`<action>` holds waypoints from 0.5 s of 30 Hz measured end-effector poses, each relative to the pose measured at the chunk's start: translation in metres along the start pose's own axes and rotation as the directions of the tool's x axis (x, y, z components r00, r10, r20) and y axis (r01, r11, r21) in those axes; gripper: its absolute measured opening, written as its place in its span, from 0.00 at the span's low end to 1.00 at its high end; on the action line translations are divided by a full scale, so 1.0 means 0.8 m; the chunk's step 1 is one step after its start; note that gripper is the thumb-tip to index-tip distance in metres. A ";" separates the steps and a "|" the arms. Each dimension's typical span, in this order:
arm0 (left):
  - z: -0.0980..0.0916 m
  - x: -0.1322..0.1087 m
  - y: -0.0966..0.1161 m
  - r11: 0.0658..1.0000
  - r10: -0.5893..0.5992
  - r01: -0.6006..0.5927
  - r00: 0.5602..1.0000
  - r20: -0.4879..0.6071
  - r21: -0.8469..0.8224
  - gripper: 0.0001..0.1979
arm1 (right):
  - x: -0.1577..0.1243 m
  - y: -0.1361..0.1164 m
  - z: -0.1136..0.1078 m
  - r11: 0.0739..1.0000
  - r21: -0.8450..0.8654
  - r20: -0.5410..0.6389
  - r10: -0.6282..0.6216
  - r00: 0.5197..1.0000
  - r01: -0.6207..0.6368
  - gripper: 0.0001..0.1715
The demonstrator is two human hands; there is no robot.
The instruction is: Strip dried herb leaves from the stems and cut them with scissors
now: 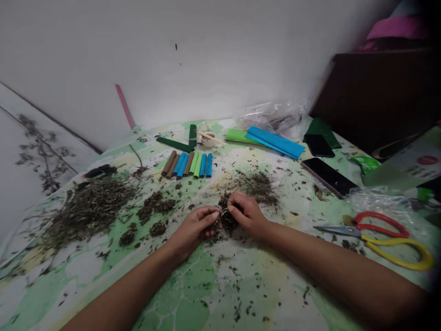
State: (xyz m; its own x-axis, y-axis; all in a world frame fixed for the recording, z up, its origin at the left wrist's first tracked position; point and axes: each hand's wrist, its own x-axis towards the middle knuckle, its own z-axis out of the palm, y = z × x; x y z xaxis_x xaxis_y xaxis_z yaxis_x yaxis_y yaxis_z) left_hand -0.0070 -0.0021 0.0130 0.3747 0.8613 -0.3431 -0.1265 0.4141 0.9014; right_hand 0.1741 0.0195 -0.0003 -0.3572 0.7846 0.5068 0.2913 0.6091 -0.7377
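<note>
Close together over the table's middle, both my hands are at a small dark pile of crumbled dried leaves (228, 221). The fingers of my left hand (200, 224) are curled with the thumb pressed toward them, at the pile's left side. My right hand (248, 212) is bent inward, its fingertips pinched on bits of the dried leaves. What lies inside the left fingers is too small to make out. Behind the hands spreads a patch of fine leaf crumbs (260, 184). Several small clumps of crumbled leaves (156, 204) lie left of my left hand.
A heap of dried leaves and stems (93, 207) covers the left side. Beyond stand a row of brown, blue and green paper rolls (188, 164), a small bowl (208, 139) with sticks, and folded blue paper (275, 141). Scissors (375, 234) and a phone (329, 177) lie right.
</note>
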 end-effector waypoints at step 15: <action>0.001 -0.002 0.000 0.999 -0.031 0.032 0.999 -0.025 0.014 0.10 | 0.000 0.003 -0.001 0.995 0.037 -0.067 0.096 0.993 -0.093 0.15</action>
State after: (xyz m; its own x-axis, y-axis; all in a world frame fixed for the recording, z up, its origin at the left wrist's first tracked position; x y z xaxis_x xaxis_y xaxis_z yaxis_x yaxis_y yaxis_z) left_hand -0.0066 -0.0036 0.0134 0.3550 0.8551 -0.3778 -0.1020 0.4372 0.8936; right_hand 0.1758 0.0213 -0.0018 -0.2670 0.8453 0.4628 0.2906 0.5285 -0.7977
